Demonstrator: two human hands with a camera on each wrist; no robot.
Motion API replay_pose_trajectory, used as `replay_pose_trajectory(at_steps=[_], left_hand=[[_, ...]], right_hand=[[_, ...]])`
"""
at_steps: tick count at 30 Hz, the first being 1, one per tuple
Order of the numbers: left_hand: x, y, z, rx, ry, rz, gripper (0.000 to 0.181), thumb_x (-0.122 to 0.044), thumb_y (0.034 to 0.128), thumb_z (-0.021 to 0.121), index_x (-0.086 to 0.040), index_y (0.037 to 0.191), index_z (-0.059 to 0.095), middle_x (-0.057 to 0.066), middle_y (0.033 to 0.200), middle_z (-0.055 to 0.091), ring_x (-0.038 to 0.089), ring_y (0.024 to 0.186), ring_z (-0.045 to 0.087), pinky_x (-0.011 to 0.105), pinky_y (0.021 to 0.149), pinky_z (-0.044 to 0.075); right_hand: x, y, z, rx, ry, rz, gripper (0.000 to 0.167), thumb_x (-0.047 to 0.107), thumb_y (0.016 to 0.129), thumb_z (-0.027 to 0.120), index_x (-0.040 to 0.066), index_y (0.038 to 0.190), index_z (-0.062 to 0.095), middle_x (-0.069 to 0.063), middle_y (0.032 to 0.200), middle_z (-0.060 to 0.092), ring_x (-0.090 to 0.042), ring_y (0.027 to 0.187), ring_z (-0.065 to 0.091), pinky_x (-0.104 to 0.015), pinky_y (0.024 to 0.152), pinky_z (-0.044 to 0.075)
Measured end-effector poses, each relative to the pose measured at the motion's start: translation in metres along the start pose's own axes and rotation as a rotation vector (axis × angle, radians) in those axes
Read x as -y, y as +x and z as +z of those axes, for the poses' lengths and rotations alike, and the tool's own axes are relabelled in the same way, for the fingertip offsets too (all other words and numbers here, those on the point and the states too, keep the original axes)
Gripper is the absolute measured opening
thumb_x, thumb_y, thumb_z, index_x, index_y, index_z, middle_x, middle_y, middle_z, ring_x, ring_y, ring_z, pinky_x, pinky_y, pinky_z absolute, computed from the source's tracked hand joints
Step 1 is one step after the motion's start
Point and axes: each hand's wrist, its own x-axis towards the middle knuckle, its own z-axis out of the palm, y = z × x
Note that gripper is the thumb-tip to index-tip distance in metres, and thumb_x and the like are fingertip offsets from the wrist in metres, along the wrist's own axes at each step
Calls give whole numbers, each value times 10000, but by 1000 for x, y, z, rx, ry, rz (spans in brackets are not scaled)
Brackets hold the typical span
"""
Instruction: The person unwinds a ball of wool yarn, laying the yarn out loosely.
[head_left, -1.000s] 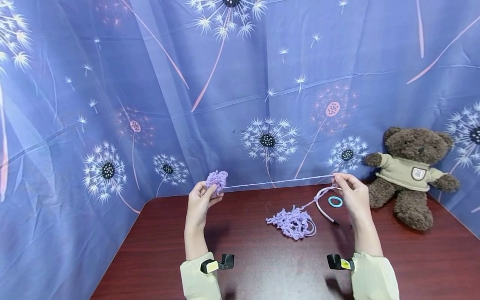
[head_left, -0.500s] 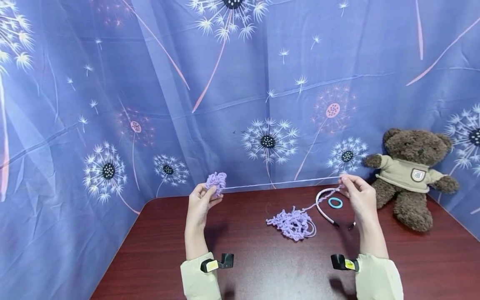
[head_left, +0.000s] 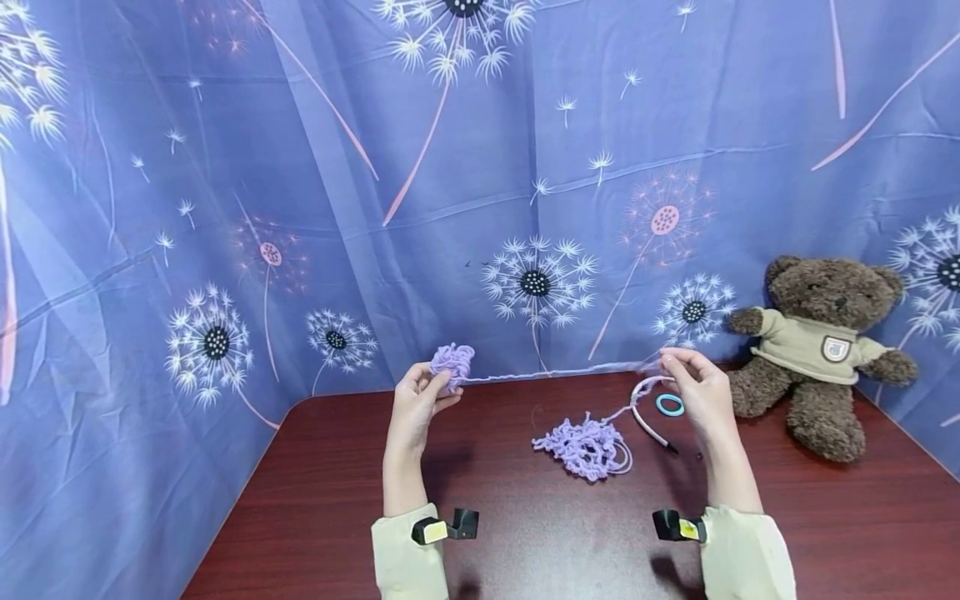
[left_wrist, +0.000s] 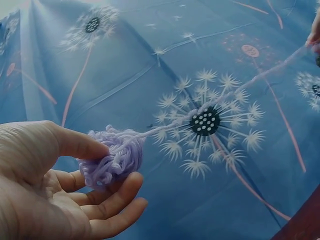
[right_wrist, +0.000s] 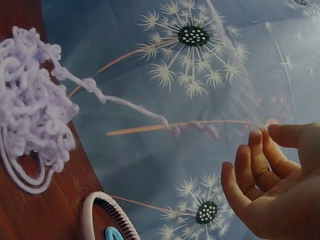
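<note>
In the head view, my left hand [head_left: 416,404] holds a small purple yarn ball [head_left: 452,365] between thumb and fingers; the left wrist view shows the thumb pressing on the yarn ball [left_wrist: 112,157]. A strand [head_left: 525,377] runs from it across to my right hand [head_left: 703,400], whose thumb and fingertips pinch the yarn. Near the right fingertips the strand is blurred. From there a knotted length [right_wrist: 130,105] leads down to a loose purple yarn heap [head_left: 585,446] on the table, between and below the two hands.
A white headband [head_left: 642,423] and a turquoise ring [head_left: 659,407] lie on the dark red table [head_left: 525,533], close to the right hand. At the back right sits a brown teddy bear [head_left: 813,333] in a sweater. A blue dandelion-print curtain [head_left: 450,275] hangs behind.
My right hand moved right, then came back left. The left hand shifted right with the yarn ball. The strand between them, straight before, now bends slightly and blurs near the right fingers.
</note>
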Motion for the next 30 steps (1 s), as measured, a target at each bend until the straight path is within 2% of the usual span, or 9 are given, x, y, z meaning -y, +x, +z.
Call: replay_pose_trajectory(at_steps=[3, 6, 9, 13, 16, 19, 22, 27, 30], left_hand=[[1, 0, 6, 14, 26, -2, 142, 10, 939, 551, 54, 1072, 528, -37, 822, 630, 75, 669, 652, 235, 701, 595], [2, 0, 11, 27, 32, 2, 137, 18, 930, 557, 58, 1060, 534, -29, 829, 626, 72, 685, 644, 252, 716, 600], [3, 0, 17, 48, 38, 19, 135, 23, 922, 565, 60, 1049, 540, -17, 838, 622, 71, 709, 642, 259, 725, 603], [4, -1, 25, 78, 41, 32, 136, 31, 914, 568, 75, 1040, 542, -11, 842, 612, 64, 746, 631, 248, 727, 596], [5, -1, 32, 103, 47, 35, 139, 37, 909, 567, 86, 1037, 542, -13, 833, 606, 58, 740, 630, 252, 727, 595], [7, -2, 39, 135, 57, 37, 159, 41, 909, 565, 106, 1052, 538, -16, 833, 609, 53, 725, 636, 277, 741, 599], [9, -4, 46, 169, 56, 33, 184, 50, 909, 561, 127, 1074, 533, -17, 842, 619, 47, 729, 637, 276, 743, 600], [10, -7, 56, 203, 64, 26, 209, 45, 904, 569, 127, 1093, 538, -17, 861, 626, 40, 763, 635, 245, 739, 593], [10, -8, 60, 203, 71, 34, 214, 30, 902, 583, 123, 1091, 547, -21, 872, 637, 37, 794, 635, 260, 764, 589]], right_hand=[[-1, 0, 4, 33, -84, -26, 233, 132, 971, 584, 326, 872, 667, 261, 753, 655, 105, 717, 616, -64, 664, 522], [-2, -1, 11, 59, -157, -36, 180, 146, 979, 571, 289, 915, 659, 292, 749, 636, 118, 710, 597, -59, 663, 511], [-2, -2, 22, 85, -199, -33, 108, 152, 981, 569, 141, 1015, 670, 304, 744, 620, 113, 722, 583, -67, 682, 515], [1, -6, 38, 139, -219, -26, 269, 135, 985, 556, -82, 1136, 604, 303, 744, 606, 97, 743, 581, -83, 723, 528], [1, -10, 50, 195, -227, -20, 315, 124, 991, 543, -133, 1172, 567, 304, 757, 604, 91, 763, 587, -96, 750, 537], [-1, -16, 63, 254, -230, -17, 321, 118, 988, 548, -138, 1181, 564, 291, 781, 611, 82, 788, 590, -118, 775, 546], [-6, -25, 77, 314, -233, -22, 305, 116, 975, 569, -115, 1172, 587, 195, 840, 655, 60, 810, 601, -146, 795, 547], [-12, -44, 103, 429, -292, -51, 287, 142, 950, 608, -40, 1171, 622, -146, 1025, 703, -16, 860, 621, -191, 814, 523], [-14, -52, 116, 462, -308, -60, 277, 154, 943, 618, -22, 1157, 626, -223, 1068, 685, -34, 849, 619, -184, 772, 507]])
